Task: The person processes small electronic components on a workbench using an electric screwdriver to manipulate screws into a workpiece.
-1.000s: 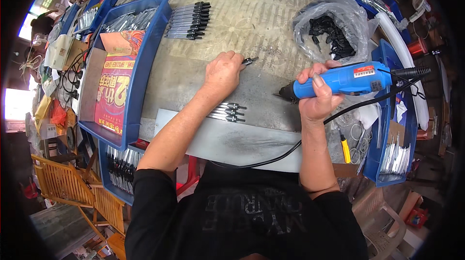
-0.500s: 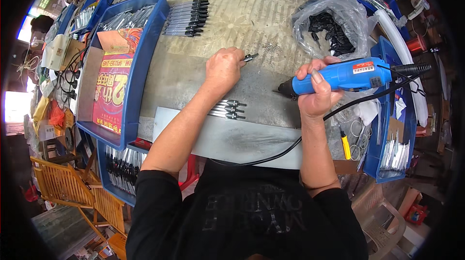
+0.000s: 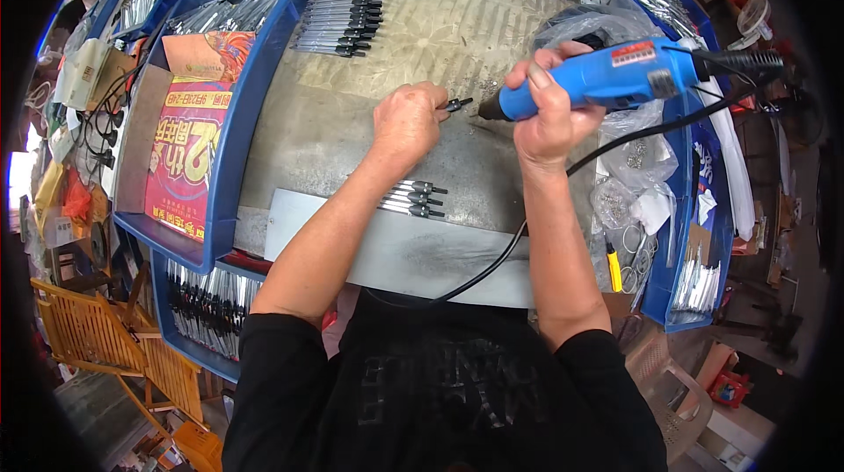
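Observation:
My left hand (image 3: 407, 127) is closed around a slender rod, its black tip (image 3: 457, 105) jutting out to the right; the rest is hidden by the fingers. In my right hand (image 3: 554, 116) lies a blue electric screwdriver (image 3: 607, 76), held level. Its black nose (image 3: 491, 109) points left at the rod's tip, a small gap apart. Tiny metal bits (image 3: 482, 85) are scattered on the worktable (image 3: 422, 41) behind the nose. Below my left wrist, several silver rods with black tips (image 3: 413, 198) lie side by side, partly covered by my forearm.
A neat row of black-tipped rods (image 3: 343, 22) lies at the back left. Blue trays (image 3: 255, 112) flank both sides. Behind the screwdriver sits a clear plastic bag (image 3: 571, 25). The black cable (image 3: 514, 248) loops past my right forearm. A yellow-handled tool (image 3: 614, 270) lies at the right.
My right hand has brought the screwdriver left and upward, so its nose is now close to the rod's tip. My left hand has stayed nearly in place, and the view has shifted slightly.

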A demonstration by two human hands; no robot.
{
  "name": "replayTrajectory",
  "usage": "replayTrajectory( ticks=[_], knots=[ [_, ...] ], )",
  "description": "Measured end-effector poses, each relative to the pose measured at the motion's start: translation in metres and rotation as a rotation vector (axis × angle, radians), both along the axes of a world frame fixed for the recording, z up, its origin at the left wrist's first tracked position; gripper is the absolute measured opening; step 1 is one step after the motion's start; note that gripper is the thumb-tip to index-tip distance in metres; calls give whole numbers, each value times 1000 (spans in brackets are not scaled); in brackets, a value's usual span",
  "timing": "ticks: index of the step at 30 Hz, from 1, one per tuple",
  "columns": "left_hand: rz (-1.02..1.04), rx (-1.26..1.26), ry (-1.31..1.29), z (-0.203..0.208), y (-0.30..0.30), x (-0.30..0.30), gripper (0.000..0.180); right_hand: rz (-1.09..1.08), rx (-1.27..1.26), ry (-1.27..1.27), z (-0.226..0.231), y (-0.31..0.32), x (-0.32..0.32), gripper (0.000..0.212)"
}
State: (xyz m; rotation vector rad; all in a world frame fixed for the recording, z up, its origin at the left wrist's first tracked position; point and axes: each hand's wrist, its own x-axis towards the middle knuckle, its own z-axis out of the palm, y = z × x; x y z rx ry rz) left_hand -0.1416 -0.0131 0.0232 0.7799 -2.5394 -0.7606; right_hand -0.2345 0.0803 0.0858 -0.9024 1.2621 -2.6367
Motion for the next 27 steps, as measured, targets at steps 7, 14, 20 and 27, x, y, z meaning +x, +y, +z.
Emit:
replayTrajectory(
  ticks=[7, 14, 20, 27],
  knots=[
    [1, -39, 8, 1, 1, 1, 11, 5, 82, 40, -12, -25, -5, 38],
    [-22, -60, 13, -1, 1, 1, 9, -8, 126, 41, -14, -29, -7, 36],
    [-24, -62, 0, 0, 2, 2, 8, -7, 134, 48, -13, -30, -5, 36],
    [-31, -57, -31, 0, 2, 3, 6, -4, 146, 64, -15, -30, -4, 38]
  ],
)
